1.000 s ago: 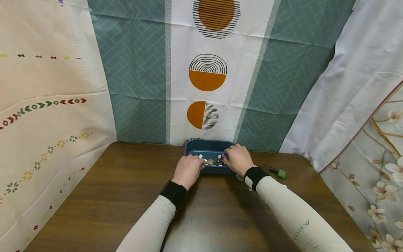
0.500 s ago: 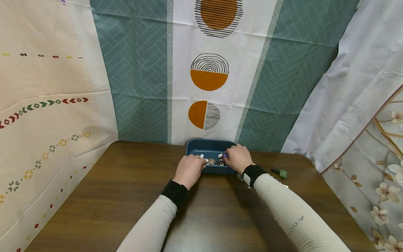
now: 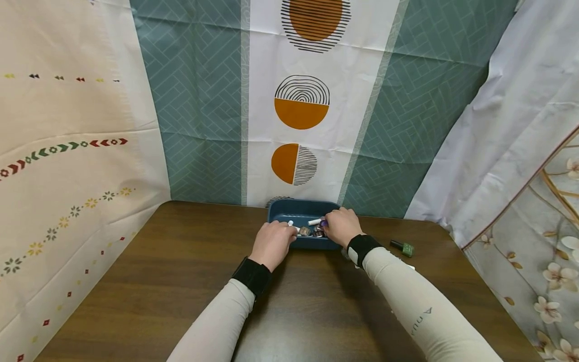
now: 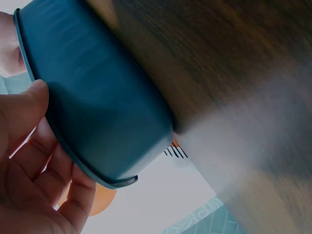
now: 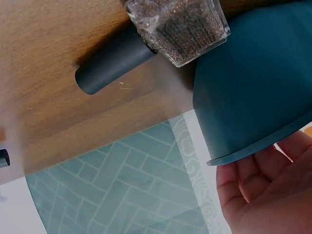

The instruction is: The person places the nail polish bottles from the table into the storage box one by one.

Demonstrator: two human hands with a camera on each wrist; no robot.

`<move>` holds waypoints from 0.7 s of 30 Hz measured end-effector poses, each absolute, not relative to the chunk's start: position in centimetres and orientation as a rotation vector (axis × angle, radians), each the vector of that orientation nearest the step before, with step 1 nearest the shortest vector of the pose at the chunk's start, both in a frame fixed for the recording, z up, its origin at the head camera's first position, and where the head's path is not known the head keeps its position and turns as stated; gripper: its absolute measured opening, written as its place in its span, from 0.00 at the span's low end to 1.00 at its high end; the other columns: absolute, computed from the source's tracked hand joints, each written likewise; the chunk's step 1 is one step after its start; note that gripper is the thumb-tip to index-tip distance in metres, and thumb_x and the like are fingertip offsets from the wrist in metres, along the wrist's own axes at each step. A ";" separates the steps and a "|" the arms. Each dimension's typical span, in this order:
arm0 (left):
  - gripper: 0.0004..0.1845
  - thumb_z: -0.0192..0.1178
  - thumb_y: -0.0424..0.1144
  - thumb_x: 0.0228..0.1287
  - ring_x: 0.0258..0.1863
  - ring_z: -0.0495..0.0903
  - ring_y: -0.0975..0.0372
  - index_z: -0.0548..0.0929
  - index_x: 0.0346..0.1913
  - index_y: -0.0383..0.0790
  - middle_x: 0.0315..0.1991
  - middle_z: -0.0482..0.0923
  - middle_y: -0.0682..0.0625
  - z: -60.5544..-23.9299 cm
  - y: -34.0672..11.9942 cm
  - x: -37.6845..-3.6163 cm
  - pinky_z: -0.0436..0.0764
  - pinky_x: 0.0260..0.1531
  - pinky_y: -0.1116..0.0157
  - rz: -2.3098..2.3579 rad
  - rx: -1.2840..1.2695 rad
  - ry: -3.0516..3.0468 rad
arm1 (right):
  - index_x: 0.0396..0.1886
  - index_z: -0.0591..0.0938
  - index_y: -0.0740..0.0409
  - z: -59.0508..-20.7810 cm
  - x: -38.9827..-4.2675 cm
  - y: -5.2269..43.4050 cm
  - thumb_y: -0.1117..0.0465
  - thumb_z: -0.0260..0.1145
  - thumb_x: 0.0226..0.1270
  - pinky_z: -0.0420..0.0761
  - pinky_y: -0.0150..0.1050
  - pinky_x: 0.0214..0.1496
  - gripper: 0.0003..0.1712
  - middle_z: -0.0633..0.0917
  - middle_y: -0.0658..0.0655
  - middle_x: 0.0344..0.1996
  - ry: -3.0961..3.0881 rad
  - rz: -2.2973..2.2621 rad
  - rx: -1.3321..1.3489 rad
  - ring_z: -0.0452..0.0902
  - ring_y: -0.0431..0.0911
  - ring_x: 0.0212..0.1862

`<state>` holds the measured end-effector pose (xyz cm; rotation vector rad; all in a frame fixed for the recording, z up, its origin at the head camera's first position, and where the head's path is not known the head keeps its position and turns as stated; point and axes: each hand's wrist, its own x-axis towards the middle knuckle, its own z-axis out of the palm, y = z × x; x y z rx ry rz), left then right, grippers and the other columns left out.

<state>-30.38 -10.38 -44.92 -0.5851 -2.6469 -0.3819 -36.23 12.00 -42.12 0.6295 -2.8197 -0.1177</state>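
Observation:
A dark blue plastic bin stands at the far side of the table, with several small nail polish bottles inside. My left hand grips its near left rim; the left wrist view shows the thumb at the rim's edge and the fingers curled behind it. Reaching over the right end, my right hand holds a purple nail polish bottle with a white cap at its fingertips. The right wrist view has those fingers behind the rim, hiding the bottle. A glittery brown nail polish bottle lies between the hands.
A green nail polish bottle with a black cap lies on the table to the right. Another glitter bottle, black-capped, lies close outside the bin. A patterned cloth hangs directly behind the table.
The purple bottle has turned a little in my right fingers, its white cap now pointing left and showing more. My left hand has stayed at the rim. The head view has shifted slightly.

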 end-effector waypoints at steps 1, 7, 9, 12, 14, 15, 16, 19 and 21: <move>0.04 0.73 0.40 0.77 0.38 0.84 0.55 0.96 0.46 0.46 0.35 0.89 0.51 -44.9 -10.4 -30.4 0.82 0.44 0.55 -0.382 -0.585 -2.646 | 0.33 0.90 0.58 -42.2 -36.2 12.0 0.60 0.75 0.74 0.78 0.52 0.42 0.08 0.88 0.56 0.31 -2.820 -0.120 0.626 0.81 0.55 0.36; 0.04 0.73 0.40 0.77 0.38 0.84 0.54 0.96 0.46 0.47 0.35 0.89 0.52 -44.9 -10.4 -30.3 0.82 0.43 0.55 -0.381 -0.591 -2.640 | 0.35 0.91 0.58 -42.3 -36.2 11.9 0.59 0.77 0.74 0.77 0.52 0.43 0.08 0.90 0.56 0.32 -2.836 -0.116 0.599 0.82 0.56 0.37; 0.04 0.73 0.39 0.77 0.38 0.85 0.54 0.96 0.46 0.46 0.35 0.89 0.52 -44.9 -10.4 -30.3 0.82 0.43 0.55 -0.382 -0.591 -2.638 | 0.36 0.91 0.58 -42.4 -36.3 11.8 0.58 0.77 0.74 0.78 0.52 0.43 0.08 0.90 0.57 0.33 -2.838 -0.118 0.596 0.82 0.56 0.37; 0.04 0.73 0.39 0.76 0.38 0.85 0.54 0.96 0.46 0.46 0.35 0.89 0.52 -45.0 -10.4 -30.3 0.82 0.43 0.55 -0.380 -0.594 -2.631 | 0.38 0.92 0.59 -42.5 -36.3 11.7 0.57 0.78 0.73 0.78 0.52 0.45 0.09 0.91 0.57 0.34 -2.845 -0.127 0.588 0.83 0.56 0.39; 0.04 0.73 0.39 0.76 0.38 0.85 0.54 0.96 0.46 0.46 0.35 0.89 0.51 -45.0 -10.5 -30.4 0.82 0.43 0.55 -0.377 -0.599 -2.625 | 0.39 0.92 0.59 -42.6 -36.4 11.7 0.57 0.78 0.73 0.79 0.52 0.45 0.09 0.91 0.57 0.34 -2.844 -0.134 0.585 0.83 0.56 0.39; 0.04 0.73 0.39 0.76 0.38 0.85 0.54 0.96 0.45 0.46 0.35 0.89 0.51 -45.1 -10.5 -30.4 0.82 0.43 0.55 -0.377 -0.601 -2.621 | 0.39 0.92 0.58 -42.6 -36.4 11.7 0.56 0.78 0.74 0.78 0.52 0.45 0.09 0.91 0.57 0.34 -2.850 -0.135 0.580 0.83 0.57 0.39; 0.03 0.74 0.39 0.76 0.38 0.85 0.54 0.96 0.45 0.46 0.35 0.89 0.51 -45.1 -10.5 -30.4 0.82 0.43 0.55 -0.378 -0.604 -2.617 | 0.39 0.92 0.58 -42.7 -36.5 11.7 0.56 0.79 0.74 0.78 0.52 0.45 0.09 0.90 0.57 0.34 -2.850 -0.137 0.580 0.82 0.56 0.39; 0.03 0.74 0.38 0.75 0.38 0.85 0.54 0.96 0.45 0.46 0.35 0.89 0.51 -45.2 -10.5 -30.4 0.82 0.42 0.54 -0.378 -0.610 -2.608 | 0.40 0.92 0.57 -42.9 -36.5 11.9 0.54 0.79 0.74 0.76 0.52 0.44 0.10 0.90 0.57 0.34 -2.843 -0.132 0.583 0.81 0.55 0.39; 0.03 0.74 0.38 0.75 0.38 0.85 0.54 0.96 0.44 0.46 0.35 0.89 0.51 -45.2 -10.6 -30.4 0.82 0.42 0.54 -0.379 -0.612 -2.605 | 0.41 0.92 0.57 -43.1 -36.5 12.0 0.53 0.79 0.74 0.76 0.52 0.45 0.11 0.89 0.56 0.34 -2.831 -0.123 0.586 0.80 0.55 0.39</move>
